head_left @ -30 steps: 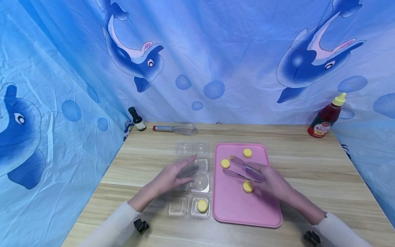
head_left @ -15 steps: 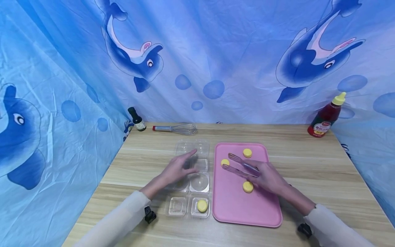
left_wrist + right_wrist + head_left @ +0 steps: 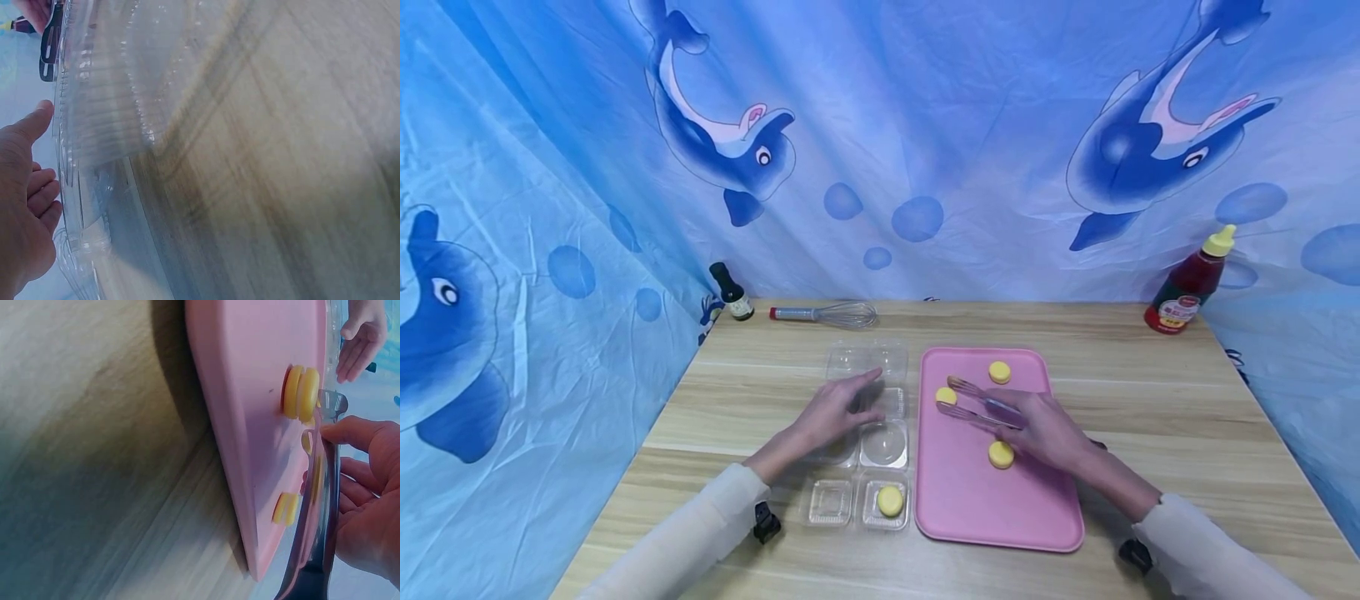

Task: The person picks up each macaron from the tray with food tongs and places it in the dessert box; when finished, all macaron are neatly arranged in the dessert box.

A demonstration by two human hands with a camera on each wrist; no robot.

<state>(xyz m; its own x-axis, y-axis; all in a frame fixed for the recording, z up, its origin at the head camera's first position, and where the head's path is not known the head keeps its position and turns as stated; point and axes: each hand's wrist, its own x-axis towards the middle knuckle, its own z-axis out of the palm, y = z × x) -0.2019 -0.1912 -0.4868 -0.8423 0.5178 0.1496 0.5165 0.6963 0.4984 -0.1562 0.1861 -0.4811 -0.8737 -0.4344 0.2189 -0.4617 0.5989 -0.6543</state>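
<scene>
Plain pink across the tray (image 3: 1000,512). Yellow on the macarons (image 3: 1001,455) inside it. Streaked pale wood grain on the table (image 3: 1150,400) beneath it. Blue with dolphins and bubbles on the curtain (image 3: 917,117) behind it.

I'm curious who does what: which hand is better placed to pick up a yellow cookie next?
Probably the right hand: it holds tongs over the pink tray, tips near a yellow cookie. The left hand holds nothing, above the clear containers.

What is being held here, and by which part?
The tongs, gripped by their two arms, behind the tips, in the right hand; the left hand holds nothing.
</scene>
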